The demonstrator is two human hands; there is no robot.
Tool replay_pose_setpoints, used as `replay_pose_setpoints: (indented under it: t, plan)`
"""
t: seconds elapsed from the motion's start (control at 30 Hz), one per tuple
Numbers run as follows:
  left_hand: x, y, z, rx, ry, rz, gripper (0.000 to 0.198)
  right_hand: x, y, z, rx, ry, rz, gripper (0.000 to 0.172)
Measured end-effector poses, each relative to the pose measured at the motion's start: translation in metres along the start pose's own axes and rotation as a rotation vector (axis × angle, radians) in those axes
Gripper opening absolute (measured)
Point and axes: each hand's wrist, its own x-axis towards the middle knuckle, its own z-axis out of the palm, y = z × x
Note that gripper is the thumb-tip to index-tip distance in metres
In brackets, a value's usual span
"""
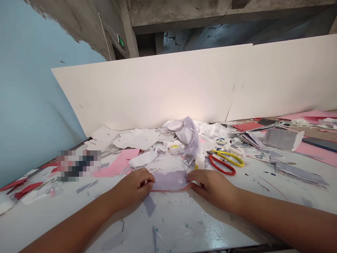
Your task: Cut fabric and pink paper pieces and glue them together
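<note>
A strip of lilac fabric (168,181) with small white flowers and a reddish lower edge spans the gap between my hands, low over the white table. My left hand (137,186) pinches its left end between thumb and fingers. At the other end, my right hand (212,188) grips it the same way. Just behind the right fingers stands a small white glue bottle (200,161). Scissors with one red and one yellow handle (223,163) lie beyond that hand. A second small bottle (176,149) with a yellow label lies on its side farther back.
Crumpled lilac and white cloth (188,135) is heaped at the back, beside white card scraps (139,138) and pink paper (118,163). To the right are a grey box-shaped piece (283,138) and a dark phone-like slab (321,143). A white board (168,91) closes off the rear.
</note>
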Motion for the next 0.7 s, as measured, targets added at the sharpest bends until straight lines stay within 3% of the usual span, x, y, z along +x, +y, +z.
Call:
replay_pose_setpoints:
  t: [0.7]
  plan:
    - [-0.002,0.0042,-0.0037,-0.008,-0.023,0.015,0.026,0.0013,-0.0011,0.0011,-0.003,0.004,0.012,0.024]
